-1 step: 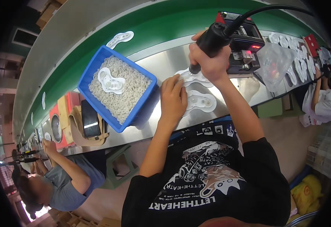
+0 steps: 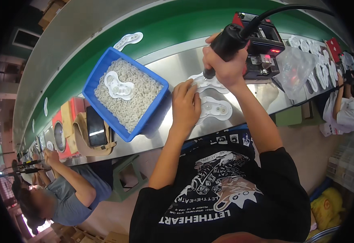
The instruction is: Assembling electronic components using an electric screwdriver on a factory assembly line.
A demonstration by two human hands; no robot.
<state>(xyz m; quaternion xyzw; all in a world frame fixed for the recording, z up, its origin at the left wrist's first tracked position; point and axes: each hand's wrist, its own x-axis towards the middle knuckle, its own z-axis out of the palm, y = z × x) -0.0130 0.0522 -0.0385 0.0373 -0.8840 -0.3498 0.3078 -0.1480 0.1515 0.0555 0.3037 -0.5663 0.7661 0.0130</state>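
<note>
My right hand (image 2: 228, 68) is wrapped around a black electric screwdriver (image 2: 226, 41), held upright with its tip down on a white, curvy-edged plastic piece (image 2: 212, 85). Close by on the left, my left hand (image 2: 186, 104) has its fingers together, fingertips at the left end of that same piece. A second white piece (image 2: 214, 108) with small round fittings lies just nearer to me on the metal bench (image 2: 161, 67). Left of my hands stands a blue bin (image 2: 145, 126) full of small pale rings (image 2: 133, 112). Another white piece (image 2: 119, 86) rests on top of the rings.
A red-and-black device (image 2: 262, 52) stands beyond my right wrist, beside a clear plastic bag (image 2: 293, 69). Several white pieces (image 2: 322, 69) lie far right. A phone (image 2: 97, 128) and tan pouch (image 2: 82, 133) sit left of the bin. Other people work at both sides.
</note>
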